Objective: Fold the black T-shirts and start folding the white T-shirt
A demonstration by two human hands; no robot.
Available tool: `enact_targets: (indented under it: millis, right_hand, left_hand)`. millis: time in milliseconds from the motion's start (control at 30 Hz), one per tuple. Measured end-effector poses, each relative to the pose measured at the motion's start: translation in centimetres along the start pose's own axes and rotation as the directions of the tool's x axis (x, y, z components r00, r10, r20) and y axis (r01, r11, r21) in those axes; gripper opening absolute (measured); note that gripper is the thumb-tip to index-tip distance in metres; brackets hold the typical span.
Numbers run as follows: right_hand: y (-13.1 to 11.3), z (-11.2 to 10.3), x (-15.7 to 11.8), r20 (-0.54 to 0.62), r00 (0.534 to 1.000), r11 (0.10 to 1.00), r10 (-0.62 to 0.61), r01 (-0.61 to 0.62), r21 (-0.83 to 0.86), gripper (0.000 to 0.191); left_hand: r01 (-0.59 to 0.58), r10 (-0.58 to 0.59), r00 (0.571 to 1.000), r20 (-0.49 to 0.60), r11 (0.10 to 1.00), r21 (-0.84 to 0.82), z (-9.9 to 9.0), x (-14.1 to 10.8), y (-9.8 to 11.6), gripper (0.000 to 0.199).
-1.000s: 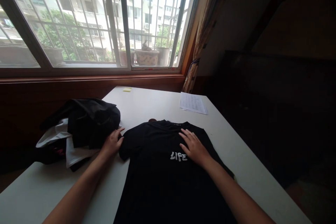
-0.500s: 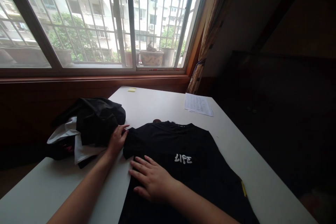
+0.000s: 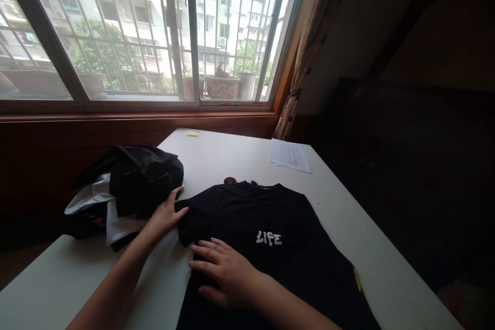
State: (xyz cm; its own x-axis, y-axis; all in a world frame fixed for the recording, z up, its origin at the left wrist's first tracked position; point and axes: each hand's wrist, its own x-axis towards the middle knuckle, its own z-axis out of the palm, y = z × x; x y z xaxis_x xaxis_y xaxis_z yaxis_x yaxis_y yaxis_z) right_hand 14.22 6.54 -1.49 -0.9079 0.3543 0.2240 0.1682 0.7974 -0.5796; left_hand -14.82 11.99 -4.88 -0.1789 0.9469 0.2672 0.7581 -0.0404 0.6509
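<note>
A black T-shirt (image 3: 301, 242) with white lettering on its chest lies spread on the white table, neckline toward the window. My left hand (image 3: 168, 212) is at the shirt's left sleeve; its thumb rests on the sleeve edge and the index finger points away, apart from the thumb. The other fingers are partly hidden. Flat on the shirt's left side, below that sleeve, my right hand (image 3: 228, 273) has its fingers spread and holds nothing. Beside my left hand sits a heap of black and white clothes (image 3: 143, 180).
The white table (image 3: 232, 152) stands below a barred window (image 3: 135, 36). Printed papers (image 3: 290, 155) lie near its far right corner, and a yellow sticky note (image 3: 193, 134) at the far left. A small round brown object (image 3: 230, 180) shows behind the shirt's shoulder.
My left hand has shifted slightly left and down, and its thumb and index finger have spread apart. The sleeve has moved a little with it. My right hand stays on the shirt.
</note>
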Motion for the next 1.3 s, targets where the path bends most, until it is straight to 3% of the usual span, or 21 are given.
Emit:
enact_targets:
  millis: [133, 300, 400, 500, 567, 600, 700, 733, 767, 800, 900, 967, 1133, 1300]
  right_hand:
    - [0.3, -0.6, -0.3, -0.214, 0.975, 0.987, 0.05, -0.015, 0.159, 0.028]
    - [1.4, -2.2, -0.9, -0.373, 0.866, 0.922, 0.333, -0.216, 0.321, 0.022]
    - [2.6, -2.5, -1.1, -0.398, 0.775, 0.837, 0.491, -0.293, 0.462, 0.025]
    - [4.0, -2.5, -1.0, -0.374, 0.689, 0.71, 0.621, -0.291, 0.642, 0.035]
    - [5.0, -2.7, -0.8, -0.327, 0.641, 0.611, 0.695, -0.287, 0.738, 0.044]
    - [5.4, -2.9, -0.7, -0.305, 0.613, 0.568, 0.729, -0.294, 0.769, 0.047]
    - [6.8, -3.6, -0.4, -0.317, 0.525, 0.537, 0.79, -0.343, 0.771, 0.053]
    - [7.1, -3.8, -0.4, -0.336, 0.509, 0.549, 0.793, -0.357, 0.755, 0.053]
    - [7.5, -3.9, -0.3, -0.347, 0.505, 0.561, 0.79, -0.369, 0.741, 0.053]
    - [7.7, -4.0, -0.3, -0.343, 0.513, 0.566, 0.787, -0.379, 0.732, 0.053]
    - [8.3, -3.6, -0.3, -0.292, 0.558, 0.567, 0.777, -0.417, 0.711, 0.061]
    - [8.6, -3.2, -0.3, -0.287, 0.579, 0.585, 0.763, -0.429, 0.688, 0.065]
    - [9.1, -2.9, -0.2, -0.272, 0.575, 0.53, 0.772, -0.345, 0.775, 0.064]
    - [8.6, -3.4, 0.1, -0.237, 0.576, 0.438, 0.782, -0.239, 0.867, 0.063]
  left_hand:
    - [0.028, -0.024, 0.998, 0.062, 0.998, -0.065, -1.1, 0.1, 0.6, 0.07]
    - [-0.015, 0.004, 0.993, -0.114, 0.996, -0.092, -1.4, -0.1, 3.2, 0.06]
    - [-0.125, 0.103, 0.973, -0.207, 0.987, -0.097, -1.2, -0.4, 5.0, 0.05]
    - [-0.328, 0.312, 0.932, -0.185, 0.942, -0.066, -0.7, -1.2, 7.4, 0.045]
    - [-0.498, 0.493, 0.866, -0.078, 0.865, -0.056, -0.3, -2.2, 9.5, 0.046]
    - [-0.582, 0.584, 0.811, 0.009, 0.809, -0.077, -0.2, -2.8, 10.5, 0.048]
    - [-0.746, 0.769, 0.595, 0.233, 0.637, -0.196, -0.4, -4.8, 13.1, 0.054]
    - [-0.761, 0.79, 0.558, 0.254, 0.61, -0.223, -0.7, -5.3, 13.6, 0.055]
    - [-0.762, 0.796, 0.55, 0.252, 0.602, -0.239, -1.0, -5.6, 13.8, 0.056]
    - [-0.75, 0.789, 0.57, 0.231, 0.614, -0.246, -1.4, -5.7, 13.7, 0.055]
    - [-0.646, 0.684, 0.704, 0.189, 0.728, -0.228, -2.7, -5.0, 12.2, 0.051]
    - [-0.569, 0.602, 0.763, 0.235, 0.798, -0.2, -3.4, -4.5, 10.8, 0.05]
    - [-0.505, 0.512, 0.754, 0.412, 0.853, -0.135, -3.4, -5.4, 8.0, 0.057]
    - [-0.476, 0.458, 0.815, 0.355, 0.879, -0.043, -0.3, -6.5, 7.1, 0.041]
